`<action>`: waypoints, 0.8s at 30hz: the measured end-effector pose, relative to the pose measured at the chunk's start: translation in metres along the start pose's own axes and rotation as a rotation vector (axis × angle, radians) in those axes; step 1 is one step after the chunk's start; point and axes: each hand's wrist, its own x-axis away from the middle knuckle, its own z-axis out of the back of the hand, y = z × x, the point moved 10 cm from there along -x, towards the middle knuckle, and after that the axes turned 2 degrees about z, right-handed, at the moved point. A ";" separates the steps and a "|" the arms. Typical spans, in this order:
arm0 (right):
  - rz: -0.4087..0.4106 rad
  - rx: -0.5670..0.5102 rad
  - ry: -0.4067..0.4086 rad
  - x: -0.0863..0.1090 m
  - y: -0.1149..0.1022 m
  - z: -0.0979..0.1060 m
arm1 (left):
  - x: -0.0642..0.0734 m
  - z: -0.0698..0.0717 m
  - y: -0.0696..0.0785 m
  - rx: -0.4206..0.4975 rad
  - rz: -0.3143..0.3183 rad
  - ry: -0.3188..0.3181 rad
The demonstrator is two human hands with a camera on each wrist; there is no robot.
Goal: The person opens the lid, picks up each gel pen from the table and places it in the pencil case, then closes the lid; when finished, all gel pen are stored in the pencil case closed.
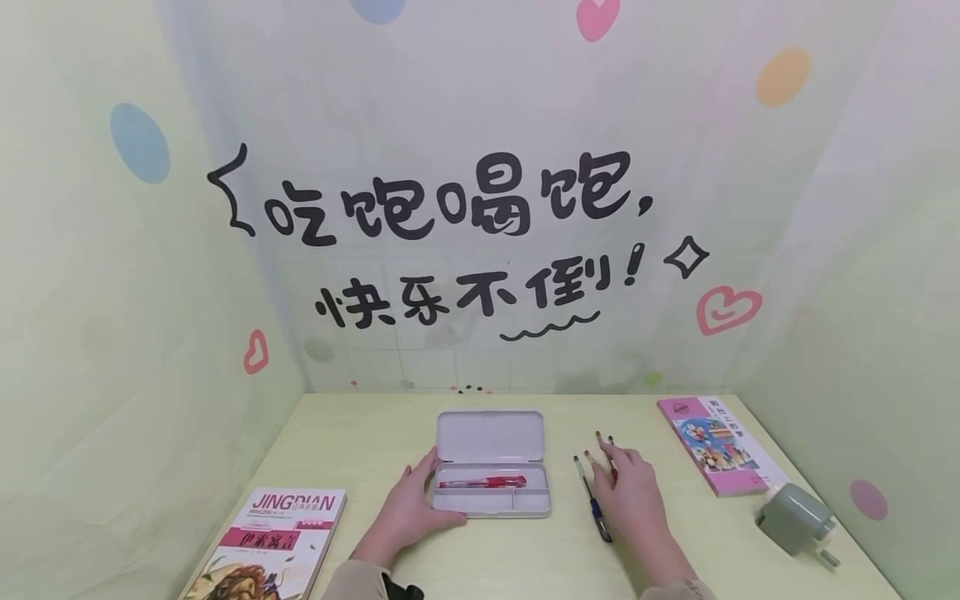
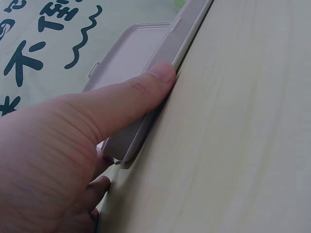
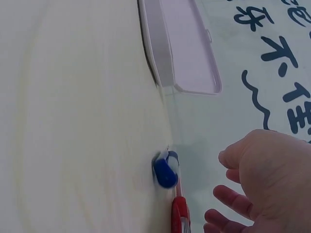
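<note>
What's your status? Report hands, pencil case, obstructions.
Left hand grips open pencil case, red pen inside. Right hand at loose pens. No obstruction visible between pens and case.

Saw smooth, plastic-looking walls on the pencil case (image 1: 472,502), with a low sheen across the lid (image 1: 490,436). Took the red pen (image 1: 502,482) and blue pen (image 1: 597,512) for plastic, partly clear, partly glossy. Noted fine wood grain on the smooth, matt tabletop (image 1: 375,442). Found smooth printed paper on the left book (image 1: 277,537) and right book (image 1: 716,450), dull plastic on the grey device (image 1: 795,518), matt cloth on the sleeve (image 1: 354,583), faintly creased sheeting on the wall (image 1: 450,92).
</note>
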 end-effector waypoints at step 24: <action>-0.161 0.066 -0.063 0.010 0.052 0.007 | 0.000 0.000 0.000 0.006 0.031 -0.015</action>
